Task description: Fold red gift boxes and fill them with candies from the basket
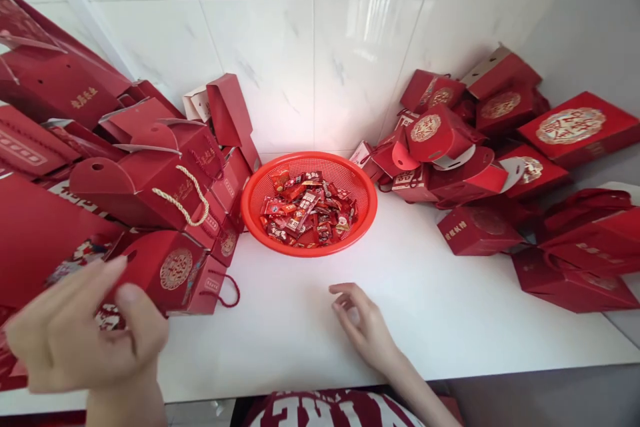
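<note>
My left hand (90, 337) is raised at the lower left, in front of the stacked red gift boxes. Its fingers are bent, the thumb stands apart from them, and nothing shows between them. Nearest to it is a red box with a round gold emblem (176, 269); whether the hand touches it I cannot tell. On the white table (270, 320) rests my right hand (363, 321), loosely curled, with a gap between thumb and fingers and nothing visible in it. Beyond it stands a red plastic basket (309, 251) with many small red-wrapped candies (305, 210) inside.
Red gift boxes (150, 180) are piled along the left, some with rope handles. Another heap of red boxes (465, 167) stands on the right. A white tiled wall (260, 47) closes off the back. The table's front edge runs close to my body.
</note>
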`<control>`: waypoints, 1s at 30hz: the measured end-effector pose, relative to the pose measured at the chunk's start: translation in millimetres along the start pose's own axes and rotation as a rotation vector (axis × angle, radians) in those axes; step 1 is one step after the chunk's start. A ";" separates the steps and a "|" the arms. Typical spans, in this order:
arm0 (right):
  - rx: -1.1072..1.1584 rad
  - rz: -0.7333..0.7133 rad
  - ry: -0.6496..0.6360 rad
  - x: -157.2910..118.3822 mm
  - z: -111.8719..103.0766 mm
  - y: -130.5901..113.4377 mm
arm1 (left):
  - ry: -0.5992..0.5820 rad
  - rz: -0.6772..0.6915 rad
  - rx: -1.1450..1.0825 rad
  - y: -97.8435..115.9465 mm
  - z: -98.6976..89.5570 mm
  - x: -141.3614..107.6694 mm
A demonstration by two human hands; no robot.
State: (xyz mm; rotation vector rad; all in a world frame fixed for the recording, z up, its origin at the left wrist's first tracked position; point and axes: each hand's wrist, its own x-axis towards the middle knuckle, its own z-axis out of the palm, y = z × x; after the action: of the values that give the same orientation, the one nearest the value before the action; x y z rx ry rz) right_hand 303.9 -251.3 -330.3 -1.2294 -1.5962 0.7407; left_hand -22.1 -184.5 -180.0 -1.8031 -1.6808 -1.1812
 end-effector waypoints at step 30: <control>0.448 -0.006 0.684 198.6 -197.8 20.1 | -1.298 0.602 -0.643 98.2 159.1 -80.4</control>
State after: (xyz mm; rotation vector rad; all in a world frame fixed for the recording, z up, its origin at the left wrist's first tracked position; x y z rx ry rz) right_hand 487.5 -73.6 -213.3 -0.9925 -0.8171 0.5469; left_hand 126.0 -129.5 -308.3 -3.5823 -0.9559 -0.1597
